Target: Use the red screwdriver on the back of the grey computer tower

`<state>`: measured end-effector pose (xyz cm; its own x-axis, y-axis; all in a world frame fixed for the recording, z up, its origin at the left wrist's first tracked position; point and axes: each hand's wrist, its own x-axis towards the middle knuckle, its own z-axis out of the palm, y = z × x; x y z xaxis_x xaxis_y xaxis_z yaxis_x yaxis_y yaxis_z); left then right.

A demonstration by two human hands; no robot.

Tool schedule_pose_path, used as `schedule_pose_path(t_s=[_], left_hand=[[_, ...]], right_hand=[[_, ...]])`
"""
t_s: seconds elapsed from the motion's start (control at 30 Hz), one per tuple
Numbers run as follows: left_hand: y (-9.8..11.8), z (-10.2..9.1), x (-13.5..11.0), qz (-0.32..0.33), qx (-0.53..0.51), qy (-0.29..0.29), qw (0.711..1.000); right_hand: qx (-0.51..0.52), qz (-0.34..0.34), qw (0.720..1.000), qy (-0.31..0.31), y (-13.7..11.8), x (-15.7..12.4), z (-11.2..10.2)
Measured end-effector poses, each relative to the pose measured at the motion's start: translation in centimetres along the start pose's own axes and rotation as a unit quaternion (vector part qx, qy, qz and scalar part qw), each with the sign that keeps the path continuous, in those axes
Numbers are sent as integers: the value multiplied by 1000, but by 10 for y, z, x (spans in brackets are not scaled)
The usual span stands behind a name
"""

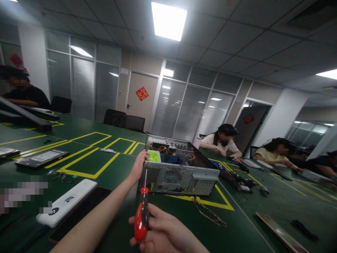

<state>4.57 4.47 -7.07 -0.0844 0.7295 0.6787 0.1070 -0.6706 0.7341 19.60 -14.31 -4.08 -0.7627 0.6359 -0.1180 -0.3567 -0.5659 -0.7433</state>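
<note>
Head view, one station on a green bench (263,207) marked with yellow tape lines (86,158). A computer case (181,175) lies on the bench at centre with its side panel off. Its perforated rear panel faces the camera, and cables and a green component (154,156) show inside. The left hand (138,166) is extended on a bare forearm to the case's near left corner, its fingers closed over the top edge there. The right hand (164,232) is low in the view and nearer the camera, curled around the red and black handle of a screwdriver (141,216). The tool stands nearly upright and its shaft rises toward the same left rear corner of the case. Whether the tip is in contact with the case cannot be told. To the left of the forearm lies a white device (67,202) marked "21", partly over a flat black slab (79,214), with a pair of spectacles (61,175) beyond them. A second wire frame (209,212) lies just right of the case's front, on the tape line. Three other people are seated along the far right side of the bench, the nearest in a pale top (223,140), and a further person in a dark top (26,95) is at far left. Their hands are well apart from the case.
</note>
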Motion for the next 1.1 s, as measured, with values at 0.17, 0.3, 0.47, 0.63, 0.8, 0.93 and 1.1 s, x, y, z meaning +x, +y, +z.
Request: schedule_pose_path(t_s=[0.17, 0.3, 0.47, 0.63, 0.8, 0.93, 1.1], left_hand=[[-2, 0, 1, 8, 1, 2, 1000], [-5, 0, 2, 7, -1, 1, 1000], [-6, 1, 2, 5, -2, 7, 1000], [-4, 0, 1, 2, 3, 0, 1000], [-2, -1, 1, 1, -1, 4, 1000], [0, -1, 0, 4, 4, -2, 1000], [-4, 0, 1, -3, 10, 1, 1000]], right_hand=[[-12, -23, 999, 45, 6, 4, -5], [16, -27, 993, 113, 8, 5, -11], [7, 2, 991, 135, 6, 3, -10], [6, -5, 992, 128, 1, 4, -5], [19, 58, 983, 172, -2, 6, 0], [81, 42, 970, 225, -3, 7, 2], [136, 33, 954, 266, 0, 10, -2]])
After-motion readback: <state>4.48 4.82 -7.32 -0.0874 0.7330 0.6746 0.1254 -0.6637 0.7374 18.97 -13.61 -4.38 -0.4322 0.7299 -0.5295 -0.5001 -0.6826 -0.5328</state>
